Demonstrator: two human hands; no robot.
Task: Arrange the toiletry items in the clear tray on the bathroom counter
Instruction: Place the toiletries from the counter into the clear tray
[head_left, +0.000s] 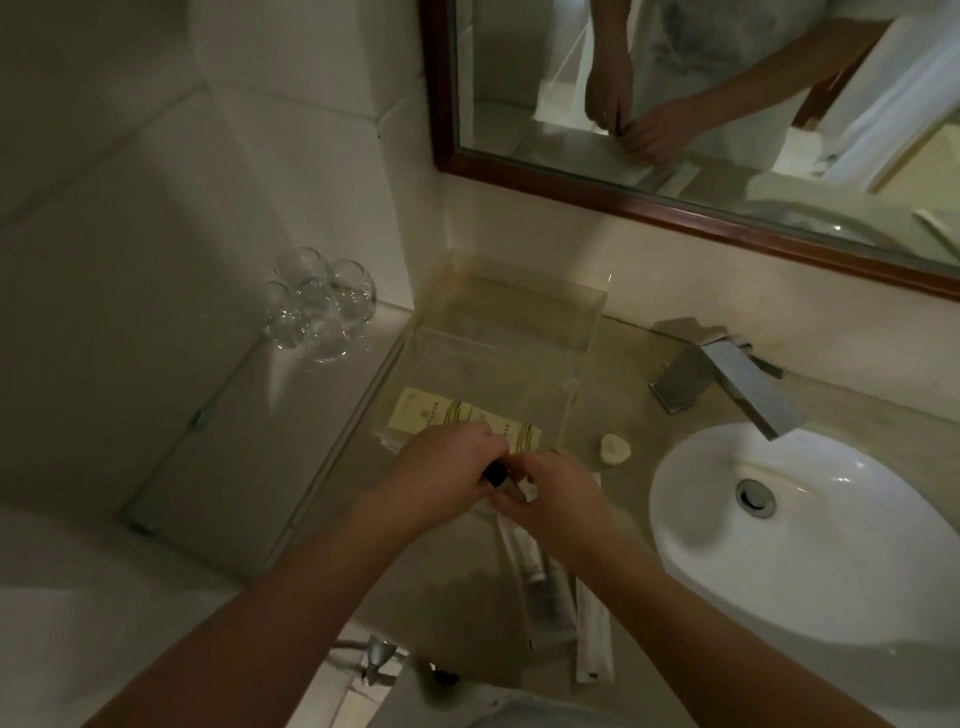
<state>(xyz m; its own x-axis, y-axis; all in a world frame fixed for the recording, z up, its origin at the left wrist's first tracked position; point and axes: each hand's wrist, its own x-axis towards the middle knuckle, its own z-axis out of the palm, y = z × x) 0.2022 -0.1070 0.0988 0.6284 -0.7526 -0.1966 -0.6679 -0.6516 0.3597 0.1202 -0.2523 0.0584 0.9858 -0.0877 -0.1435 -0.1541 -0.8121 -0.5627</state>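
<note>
A clear tray (582, 332) stands on the beige counter against the wall, left of the faucet. Flat cream toiletry boxes with gold print (447, 415) lie at its near end. Just in front of the tray, my left hand (441, 467) grips a small dark-capped item (496, 475), and my right hand (556, 499) pinches the same item from the other side. Long white wrapped packets (592, 634) lie on the counter below my hands. A small round white soap (614, 449) rests right of the tray.
A white oval sink (810, 530) with a chrome faucet (727, 374) fills the right. Upturned clear glasses (317, 306) stand on a side ledge at left. A wood-framed mirror (675, 208) hangs above. A metal fixture (376, 660) shows below the counter edge.
</note>
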